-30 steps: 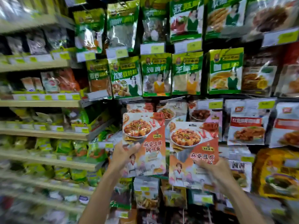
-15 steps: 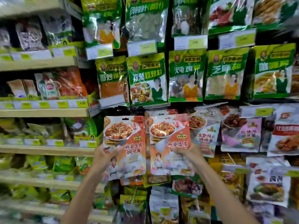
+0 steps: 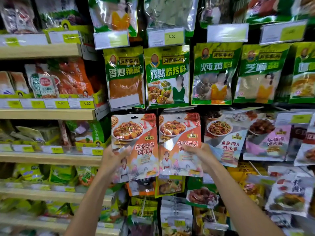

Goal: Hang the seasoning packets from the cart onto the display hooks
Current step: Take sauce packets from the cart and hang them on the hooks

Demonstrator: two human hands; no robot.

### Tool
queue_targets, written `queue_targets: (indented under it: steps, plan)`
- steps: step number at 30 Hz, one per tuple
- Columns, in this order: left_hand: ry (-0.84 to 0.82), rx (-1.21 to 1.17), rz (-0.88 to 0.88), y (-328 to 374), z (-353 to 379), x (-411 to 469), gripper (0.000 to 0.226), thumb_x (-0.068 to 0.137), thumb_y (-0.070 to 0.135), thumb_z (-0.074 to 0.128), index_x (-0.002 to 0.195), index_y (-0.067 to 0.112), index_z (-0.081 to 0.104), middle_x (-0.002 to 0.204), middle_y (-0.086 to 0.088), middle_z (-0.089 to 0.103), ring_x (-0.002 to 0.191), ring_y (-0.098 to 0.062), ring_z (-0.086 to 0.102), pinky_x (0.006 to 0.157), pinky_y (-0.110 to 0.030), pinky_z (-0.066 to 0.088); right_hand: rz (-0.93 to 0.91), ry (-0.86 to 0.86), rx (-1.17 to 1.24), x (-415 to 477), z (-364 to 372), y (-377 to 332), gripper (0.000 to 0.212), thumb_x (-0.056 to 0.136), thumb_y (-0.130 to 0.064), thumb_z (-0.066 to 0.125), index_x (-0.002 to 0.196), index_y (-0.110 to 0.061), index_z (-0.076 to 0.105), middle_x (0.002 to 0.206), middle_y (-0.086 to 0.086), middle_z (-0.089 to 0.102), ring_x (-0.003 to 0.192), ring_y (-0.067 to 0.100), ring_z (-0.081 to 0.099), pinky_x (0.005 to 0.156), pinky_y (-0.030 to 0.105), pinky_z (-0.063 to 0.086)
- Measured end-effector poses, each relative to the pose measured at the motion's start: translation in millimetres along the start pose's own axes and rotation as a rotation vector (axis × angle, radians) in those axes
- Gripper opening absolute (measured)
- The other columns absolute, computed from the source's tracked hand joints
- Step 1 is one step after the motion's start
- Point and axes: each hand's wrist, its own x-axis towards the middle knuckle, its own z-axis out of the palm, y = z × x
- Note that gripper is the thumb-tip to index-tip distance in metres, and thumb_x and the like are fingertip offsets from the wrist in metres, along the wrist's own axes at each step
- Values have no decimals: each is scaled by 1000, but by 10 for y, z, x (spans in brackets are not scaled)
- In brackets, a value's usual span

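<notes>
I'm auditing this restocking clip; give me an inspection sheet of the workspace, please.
Surface: display packed with hanging packets; no table seen.
Job's things: left packet and right packet, both orange, held side by side; whether hooked, cannot tell; cart not in view.
Clutter: nothing seen.
Hands: left hand grips left packet's edge; right hand grips right packet's edge.
Cables: nothing seen.
Surroundings: shelves with price tags at left; green packets above.
</notes>
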Motion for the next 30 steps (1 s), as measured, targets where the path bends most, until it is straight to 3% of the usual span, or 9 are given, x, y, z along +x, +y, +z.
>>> queue_targets:
  steps: [5,9,11,16,22,27,30]
  plan:
    - [-9,-24,-2,36,6,-18,12,83,19,71,78,14,61,48,3,58,40,-8,47,40,-23,39,22,0,-9,63,-3,-12,22,74,-16,79,91,-12,65,89,1,71,86,15,64,69,25,45]
    - [-13,-47,-20,82,38,-23,13,82,21,71,90,13,64,58,7,64,46,-6,54,44,-20,42,46,-3,-23,61,-51,39,27,75,-18,79,98,-11,65,99,6,71,98,22,63,90,35,44]
    - [-29,-61,-21,98,50,-31,16,83,20,71,95,12,65,63,4,65,48,-9,53,45,-21,42,48,-19,-15,58,-60,24,31,74,-19,79,101,-10,65,103,7,71,101,22,63,90,35,43]
    - [-52,-99,-8,122,57,-37,23,80,23,71,92,5,63,50,3,56,41,-12,46,44,-26,40,89,-47,10,94,-58,-87,34,76,-17,78,105,-5,64,111,13,70,111,30,61,106,47,40]
    - [-37,-107,-29,98,83,-17,18,81,21,72,89,9,62,52,0,57,42,-14,45,43,-25,37,124,-42,-24,64,-109,-102,28,76,-16,78,98,-7,63,108,12,70,108,28,62,103,45,43]
    - [-28,-105,-54,71,111,-21,24,83,21,71,99,4,62,64,-17,55,44,-18,45,49,-31,39,110,-46,-42,6,-150,-80,28,75,-17,78,96,-5,65,102,12,73,98,27,67,97,46,49]
    - [-25,-131,-75,90,124,-9,23,83,21,71,97,4,63,61,-13,52,43,-17,44,51,-33,40,124,-45,-34,49,-154,-111,27,75,-15,78,96,-6,64,100,10,73,96,26,68,93,45,51]
